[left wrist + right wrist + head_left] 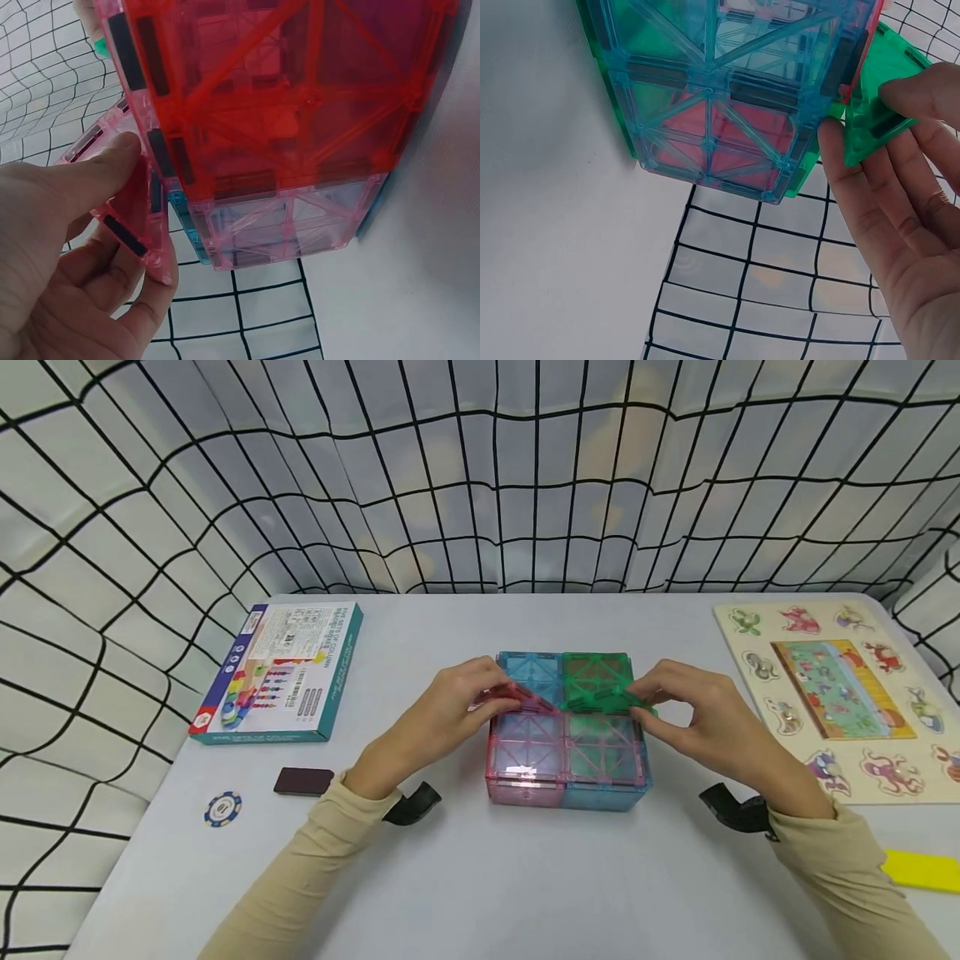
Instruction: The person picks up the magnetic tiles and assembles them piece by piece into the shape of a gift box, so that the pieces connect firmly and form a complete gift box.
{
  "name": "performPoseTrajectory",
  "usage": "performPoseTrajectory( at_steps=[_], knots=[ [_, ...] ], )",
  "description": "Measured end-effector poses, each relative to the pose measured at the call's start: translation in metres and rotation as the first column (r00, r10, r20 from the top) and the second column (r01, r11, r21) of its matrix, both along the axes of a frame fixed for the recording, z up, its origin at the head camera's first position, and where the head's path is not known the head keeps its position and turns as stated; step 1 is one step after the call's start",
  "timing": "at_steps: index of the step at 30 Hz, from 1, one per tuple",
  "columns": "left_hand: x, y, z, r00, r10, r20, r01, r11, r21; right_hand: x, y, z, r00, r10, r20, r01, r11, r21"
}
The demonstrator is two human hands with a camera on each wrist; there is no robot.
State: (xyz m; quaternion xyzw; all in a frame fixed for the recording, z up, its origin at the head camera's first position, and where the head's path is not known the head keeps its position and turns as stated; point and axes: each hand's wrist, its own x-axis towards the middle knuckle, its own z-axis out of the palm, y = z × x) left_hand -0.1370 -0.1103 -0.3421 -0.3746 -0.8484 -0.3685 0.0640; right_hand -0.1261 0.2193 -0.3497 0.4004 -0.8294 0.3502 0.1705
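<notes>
A low box of translucent magnetic tiles (525,792) stands mid-table, with pink, blue and green squares over its top. My left hand (442,706) pinches a pink-red triangular magnetic tile (135,184) between thumb and fingers at the box's left side. On the right side, my right hand (701,710) has a green triangular magnetic tile (870,82) between thumb and fingers. Both triangles slant over the middle of the top, their inner tips close together in the head view. Whether their lower edges touch the squares cannot be told.
A flat toy box (292,672) lies at the back left. Nearer are a dark rectangular piece (302,781) and a poker chip (222,809). An animal puzzle board (757,710) and a yellow piece (922,870) lie right. Black netting (536,487) surrounds the table.
</notes>
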Motion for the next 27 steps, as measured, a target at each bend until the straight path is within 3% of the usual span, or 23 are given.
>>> performPoseTrajectory(
  at_steps=[27],
  knots=[
    [0.0014, -0.0001, -0.0036, 0.998, 0.055, 0.022, -0.055, 0.998, 0.013, 0.0017, -0.0025, 0.0001, 1.0, -0.014, 0.013, 0.014, 1.0, 0.013]
  ],
)
